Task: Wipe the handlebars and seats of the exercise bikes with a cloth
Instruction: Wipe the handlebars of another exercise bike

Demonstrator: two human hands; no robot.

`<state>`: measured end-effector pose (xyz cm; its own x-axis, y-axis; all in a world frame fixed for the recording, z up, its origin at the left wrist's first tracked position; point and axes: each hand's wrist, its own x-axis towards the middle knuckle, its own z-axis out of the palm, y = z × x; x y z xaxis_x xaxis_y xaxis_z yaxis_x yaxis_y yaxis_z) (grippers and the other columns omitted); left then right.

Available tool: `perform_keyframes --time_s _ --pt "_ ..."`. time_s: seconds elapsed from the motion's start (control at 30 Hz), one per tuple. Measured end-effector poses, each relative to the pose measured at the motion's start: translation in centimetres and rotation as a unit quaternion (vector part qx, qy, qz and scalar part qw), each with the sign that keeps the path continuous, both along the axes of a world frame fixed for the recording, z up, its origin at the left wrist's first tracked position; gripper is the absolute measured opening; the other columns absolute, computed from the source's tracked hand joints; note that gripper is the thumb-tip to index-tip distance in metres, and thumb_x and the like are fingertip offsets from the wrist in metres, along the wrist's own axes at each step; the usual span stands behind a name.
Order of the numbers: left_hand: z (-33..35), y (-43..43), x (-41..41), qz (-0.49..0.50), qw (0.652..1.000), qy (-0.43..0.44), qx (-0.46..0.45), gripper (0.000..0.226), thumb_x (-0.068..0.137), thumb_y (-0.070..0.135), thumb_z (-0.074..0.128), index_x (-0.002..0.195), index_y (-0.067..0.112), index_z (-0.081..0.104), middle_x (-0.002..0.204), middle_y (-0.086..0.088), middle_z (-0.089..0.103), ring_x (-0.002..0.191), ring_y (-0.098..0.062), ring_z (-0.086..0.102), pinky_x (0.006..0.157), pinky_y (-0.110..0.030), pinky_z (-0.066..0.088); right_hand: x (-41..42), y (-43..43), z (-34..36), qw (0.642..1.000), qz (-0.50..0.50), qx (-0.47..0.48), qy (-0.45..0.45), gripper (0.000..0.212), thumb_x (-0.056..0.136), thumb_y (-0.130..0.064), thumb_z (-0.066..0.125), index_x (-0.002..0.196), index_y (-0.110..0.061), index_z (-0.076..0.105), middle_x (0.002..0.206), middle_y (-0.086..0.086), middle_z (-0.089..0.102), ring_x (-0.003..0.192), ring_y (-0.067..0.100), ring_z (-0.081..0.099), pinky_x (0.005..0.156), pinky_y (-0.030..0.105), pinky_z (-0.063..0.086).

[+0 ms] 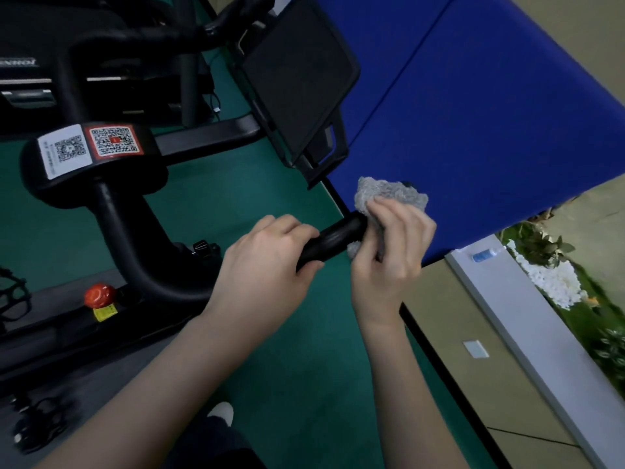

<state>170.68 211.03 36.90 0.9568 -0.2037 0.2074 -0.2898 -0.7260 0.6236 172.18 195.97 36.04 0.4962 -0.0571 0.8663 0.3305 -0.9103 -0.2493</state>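
Observation:
A black exercise bike fills the left of the head view. Its near handlebar juts toward me from a curved black stem. My left hand grips the handlebar around its middle. My right hand holds a grey cloth bunched around the handlebar's end. The far handlebar shows at the top. No seat is in view.
A black console screen hangs on the bike above the hands. Two QR-code stickers sit on the bar's centre block. A red knob is on the frame. A blue padded wall stands to the right. Green floor lies below.

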Motion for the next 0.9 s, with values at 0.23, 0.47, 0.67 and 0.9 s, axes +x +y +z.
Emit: perform_keyframes --time_s 0.23,0.47,0.67,0.9 --pt "0.3 -1.0 0.9 0.0 1.0 0.002 -0.009 0.032 0.084 0.043 0.063 0.112 0.029 0.061 0.101 0.012 0.059 0.1 -0.014 0.051 0.07 -0.027 0.035 2.6 -1.3 3.2 0.998 0.016 0.039 0.036 0.013 0.088 0.006 0.059 0.091 0.0 0.07 0.09 0.008 0.067 0.093 0.026 0.055 0.082 0.047 0.047" --pt "0.1 -1.6 1.6 -0.023 0.999 0.02 -0.024 0.033 0.084 0.037 0.064 0.116 0.03 0.059 0.104 0.013 0.059 0.101 -0.013 0.053 0.075 -0.031 0.045 1.7 -2.2 4.3 0.991 0.052 0.085 0.09 0.014 0.086 0.001 0.059 0.091 -0.008 0.068 0.09 -0.013 0.06 0.095 0.013 0.054 0.085 0.043 0.048" --pt "0.1 -1.6 1.6 -0.023 0.999 0.018 -0.029 0.032 0.084 0.036 0.065 0.115 0.03 0.06 0.101 0.014 0.059 0.099 -0.013 0.052 0.076 -0.034 0.048 1.9 -2.9 5.0 0.987 0.049 0.11 0.108 0.016 0.086 0.0 0.058 0.09 -0.012 0.068 0.089 -0.016 0.059 0.093 0.014 0.057 0.084 0.035 0.048" --pt "0.4 -1.6 1.6 -0.022 0.999 0.03 -0.036 0.033 0.084 0.036 0.066 0.116 0.03 0.06 0.103 0.014 0.059 0.099 -0.013 0.053 0.08 -0.039 0.051 1.9 -3.2 5.2 0.948 0.033 0.278 0.153 0.015 0.093 -0.007 0.054 0.092 -0.019 0.061 0.089 -0.009 0.063 0.084 -0.001 0.057 0.078 0.019 0.047"
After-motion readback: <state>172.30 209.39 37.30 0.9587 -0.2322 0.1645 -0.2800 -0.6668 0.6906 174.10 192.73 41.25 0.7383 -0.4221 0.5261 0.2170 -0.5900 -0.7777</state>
